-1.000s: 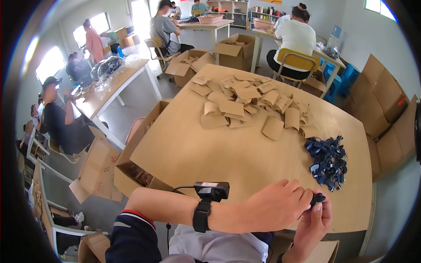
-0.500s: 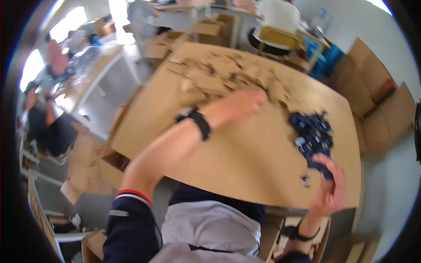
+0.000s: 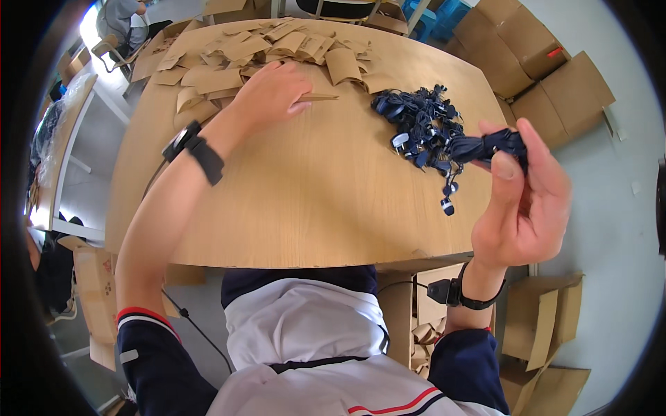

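Note:
My right hand (image 3: 524, 208) is raised at the table's right edge, its thumb and fingers closed on a coiled bundle of dark earphone cable (image 3: 489, 144). Beside and under that bundle lies a tangled pile of dark earphones (image 3: 420, 125), some with shiny silver parts; a few earpieces trail toward me. At the far left of the table, my left hand (image 3: 274, 90) pinches a flat brown cardboard sleeve (image 3: 322, 97), seen nearly edge-on. Right by its fingers spreads a heap of similar flat cardboard sleeves (image 3: 218, 80). Most of the left fingertips are hidden behind the hand.
The wooden table (image 3: 298, 208) curves in front of me. Large cardboard boxes (image 3: 534, 55) stand at the right wall, and an open box (image 3: 541, 319) sits low on the right. Another person (image 3: 123, 24) sits at the far left, near a second table (image 3: 66, 139).
My view has shifted, so the table sits lower and further left. My right hand has lifted with the dark bundle, and the cardboard sleeve now shows in my left hand.

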Available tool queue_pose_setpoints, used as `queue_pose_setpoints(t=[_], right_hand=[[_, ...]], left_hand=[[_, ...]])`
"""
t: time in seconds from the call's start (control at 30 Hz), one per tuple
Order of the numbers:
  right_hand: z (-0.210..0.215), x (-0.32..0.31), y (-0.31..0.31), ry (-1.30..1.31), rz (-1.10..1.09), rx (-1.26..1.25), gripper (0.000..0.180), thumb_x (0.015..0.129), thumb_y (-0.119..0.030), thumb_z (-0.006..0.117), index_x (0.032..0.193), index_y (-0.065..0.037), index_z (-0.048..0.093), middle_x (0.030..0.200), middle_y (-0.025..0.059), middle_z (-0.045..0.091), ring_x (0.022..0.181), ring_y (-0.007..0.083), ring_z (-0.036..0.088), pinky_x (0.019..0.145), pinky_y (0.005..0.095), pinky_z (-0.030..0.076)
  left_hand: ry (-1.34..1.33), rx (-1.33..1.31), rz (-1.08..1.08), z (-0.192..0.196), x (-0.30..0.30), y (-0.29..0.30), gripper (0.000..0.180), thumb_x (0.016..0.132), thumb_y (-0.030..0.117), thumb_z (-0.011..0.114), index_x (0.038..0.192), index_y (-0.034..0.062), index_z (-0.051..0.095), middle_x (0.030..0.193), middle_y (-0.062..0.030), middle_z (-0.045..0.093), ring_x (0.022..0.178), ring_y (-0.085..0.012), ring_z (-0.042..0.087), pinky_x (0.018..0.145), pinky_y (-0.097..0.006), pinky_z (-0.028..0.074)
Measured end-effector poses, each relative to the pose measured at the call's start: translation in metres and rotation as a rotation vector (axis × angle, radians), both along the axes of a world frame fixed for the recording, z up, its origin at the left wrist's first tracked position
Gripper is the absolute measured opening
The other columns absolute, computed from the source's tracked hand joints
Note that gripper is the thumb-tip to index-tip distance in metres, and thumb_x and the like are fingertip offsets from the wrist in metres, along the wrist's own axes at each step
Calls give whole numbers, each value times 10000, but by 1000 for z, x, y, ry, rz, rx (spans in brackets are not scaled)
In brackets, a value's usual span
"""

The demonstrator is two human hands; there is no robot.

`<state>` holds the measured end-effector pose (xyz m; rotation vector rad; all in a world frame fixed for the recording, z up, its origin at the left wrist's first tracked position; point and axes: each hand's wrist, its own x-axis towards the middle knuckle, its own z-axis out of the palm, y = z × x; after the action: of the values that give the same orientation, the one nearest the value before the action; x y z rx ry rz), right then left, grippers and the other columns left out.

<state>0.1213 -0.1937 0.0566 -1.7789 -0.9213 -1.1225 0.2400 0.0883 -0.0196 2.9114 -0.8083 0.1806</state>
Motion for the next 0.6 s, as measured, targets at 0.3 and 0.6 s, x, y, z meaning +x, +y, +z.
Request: queue_pose_setpoints(t=[0.3, 0.6], right_hand=[[37, -17, 42, -100, -173, 61, 242, 931, 19, 578, 1085, 205, 562, 918, 299, 670, 748, 241, 685, 618, 300, 613], [57, -28, 72, -346, -238, 187, 233, 859, 69, 653, 999, 234, 563, 929, 321, 667, 702, 267, 702, 505, 271, 602]], left_hand=[[286, -1010, -23, 42, -162, -32, 392, 938, 72, 502, 1323, 3, 530, 1201, -110, 659, 1049, -170, 625, 866, -287, 491], [530, -1609, 24, 23, -206, -85, 285, 898, 44, 582, 1177, -12, 563, 964, -53, 647, 846, -100, 590, 708, -234, 486]])
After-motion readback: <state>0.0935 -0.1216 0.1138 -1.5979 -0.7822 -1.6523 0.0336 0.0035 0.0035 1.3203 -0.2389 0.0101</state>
